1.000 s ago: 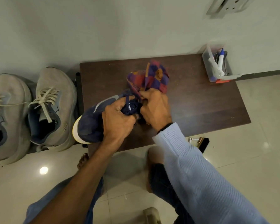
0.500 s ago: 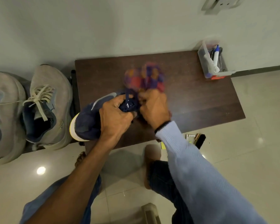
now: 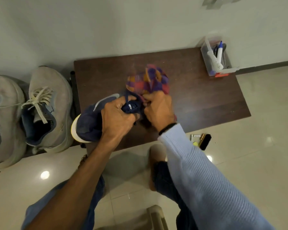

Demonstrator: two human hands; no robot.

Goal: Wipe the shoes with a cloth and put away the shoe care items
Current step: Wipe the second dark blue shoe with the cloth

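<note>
Two risks stand out, nearest first. On the floor just off the bench's near edge lie a brush [image 3: 205, 141] and a small tube [image 3: 195, 136], close to the person's leg [image 3: 163, 180]. A shift of the foot could kick them under the bench, which would slow the put-away step.

Next, the navy shoe [image 3: 88, 125] sits tilted at the near left corner of the bench [image 3: 206, 100], with its toe and white sole poking past the edge. Only one hand steadies it, so a hard rub toward that corner would probably push it off onto the floor. The cloth [image 3: 146, 80] is bunched and blurred. Loose folds flap up behind the fingers, so little of it may actually meet the shoe, and a fold could snag the laces.

The left hand [image 3: 118, 118], on a bare forearm, is clenched round the shoe's tongue and collar, fingers curled tight, holding it down. The right hand [image 3: 158, 108], in a pale blue sleeve, is closed on the checked cloth, pinching it at the shoe's opening. Whether the fingertips reach inside is hidden.

Further off, a grey pair of shoes [image 3: 48, 105] sits left of the bench, not being wiped. At the far right corner a clear container [image 3: 214, 67] with markers stands partly past the bench edge, so a knock could tip it.
</note>
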